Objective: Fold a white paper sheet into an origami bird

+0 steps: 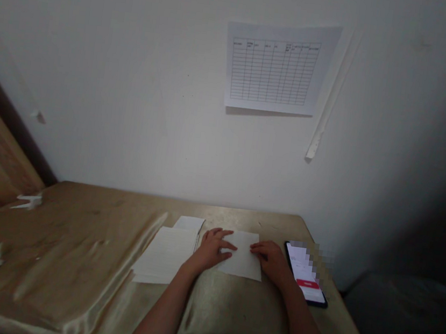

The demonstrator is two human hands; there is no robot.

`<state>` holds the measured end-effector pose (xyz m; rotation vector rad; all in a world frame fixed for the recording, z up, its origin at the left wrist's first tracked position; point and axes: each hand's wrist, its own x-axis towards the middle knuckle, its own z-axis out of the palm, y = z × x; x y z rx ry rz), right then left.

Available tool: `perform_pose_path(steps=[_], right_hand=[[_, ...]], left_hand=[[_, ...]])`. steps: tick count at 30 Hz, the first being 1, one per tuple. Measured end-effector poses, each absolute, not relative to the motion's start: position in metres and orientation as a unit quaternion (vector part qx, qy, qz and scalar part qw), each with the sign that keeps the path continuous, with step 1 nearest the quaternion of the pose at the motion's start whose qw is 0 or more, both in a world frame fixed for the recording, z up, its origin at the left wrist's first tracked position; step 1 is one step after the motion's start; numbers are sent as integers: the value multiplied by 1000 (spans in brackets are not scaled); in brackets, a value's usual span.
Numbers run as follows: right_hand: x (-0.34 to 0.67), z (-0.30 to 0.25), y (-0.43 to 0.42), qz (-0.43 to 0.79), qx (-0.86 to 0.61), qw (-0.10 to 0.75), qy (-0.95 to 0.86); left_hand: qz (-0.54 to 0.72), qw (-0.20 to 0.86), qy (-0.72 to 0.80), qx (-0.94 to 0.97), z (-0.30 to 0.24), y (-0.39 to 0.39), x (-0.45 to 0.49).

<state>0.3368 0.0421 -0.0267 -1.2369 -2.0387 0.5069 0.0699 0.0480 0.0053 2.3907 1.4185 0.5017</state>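
Under the fingers [229, 245] is a white sheet [240, 264]; left of them, off-white pages [165, 255] carry faint ruled lines. The bench [238, 304] around them is gold-brown with a satiny sheen. Right of the fingers, a black-edged phone [301, 266] shows white with a red bar [307, 284]. Above, a white chart [273, 67] bears a dark grid against a pale grey wall [136, 80].

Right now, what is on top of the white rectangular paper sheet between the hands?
The left hand and right hand each lie partly on the white paper sheet; whatever they cover is hidden.
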Motion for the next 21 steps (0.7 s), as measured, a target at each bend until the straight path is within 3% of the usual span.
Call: perform_pose_path(steps=[10,21], right_hand=[[337,-30,42,202,-472,370,-775],[340,-34,43,232,-456,409,-756]], left_hand=[[105,225,463,851,15,44,63],[112,249,463,843,24,43,63]])
